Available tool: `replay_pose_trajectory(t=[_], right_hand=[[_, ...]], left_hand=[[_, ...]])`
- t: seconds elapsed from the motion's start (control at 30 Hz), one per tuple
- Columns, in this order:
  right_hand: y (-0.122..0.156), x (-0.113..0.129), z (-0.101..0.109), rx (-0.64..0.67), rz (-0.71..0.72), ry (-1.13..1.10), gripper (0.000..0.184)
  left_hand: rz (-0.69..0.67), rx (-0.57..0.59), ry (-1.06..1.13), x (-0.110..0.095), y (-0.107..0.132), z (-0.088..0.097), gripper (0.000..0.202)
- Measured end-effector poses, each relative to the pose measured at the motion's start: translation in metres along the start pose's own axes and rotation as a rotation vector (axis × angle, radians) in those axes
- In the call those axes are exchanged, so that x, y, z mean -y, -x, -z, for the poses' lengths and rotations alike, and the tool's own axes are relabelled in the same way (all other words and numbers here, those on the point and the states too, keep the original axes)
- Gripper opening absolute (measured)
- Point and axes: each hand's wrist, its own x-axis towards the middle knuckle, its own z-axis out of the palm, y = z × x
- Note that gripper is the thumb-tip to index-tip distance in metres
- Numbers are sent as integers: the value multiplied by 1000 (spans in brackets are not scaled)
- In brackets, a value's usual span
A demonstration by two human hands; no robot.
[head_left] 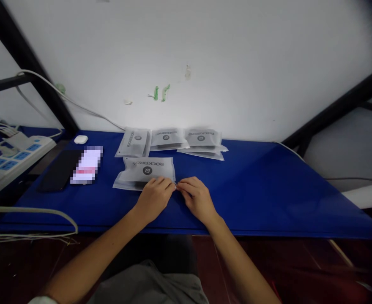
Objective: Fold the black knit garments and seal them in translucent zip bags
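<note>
A frosted zip bag (154,164) with dark ROCKBROS print lies flat on the blue tabletop (252,190), something dark showing through it. My left hand (156,196) is closed at the bag's near right corner, its fingertips pinching the edge. Close beside it, my right hand (197,198) pinches the same corner, thumb against fingers. The fingertips of both hands almost meet there. Just behind are several similar bags: one turned sideways (133,142), one in the middle (168,138), and a stack at the right (203,137).
Left of the bags lie a lit phone (87,164), a dark phone (61,171) and a white earbud case (81,139). A power strip (17,158) with plugged cables sits at the far left. A white wall (236,76) and black frame bars (338,107) bound the table.
</note>
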Motion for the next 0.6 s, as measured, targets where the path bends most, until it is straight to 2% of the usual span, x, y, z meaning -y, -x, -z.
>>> replay_pose_trajectory(t=[0.23,0.6], right_hand=[[-1,4,5,41,11,128,24],[-1,4,-1,40,-19,113,18]], left_hand=[[15,39,-23,1,0,-2,25],[63,53,45,7,5,2,23]])
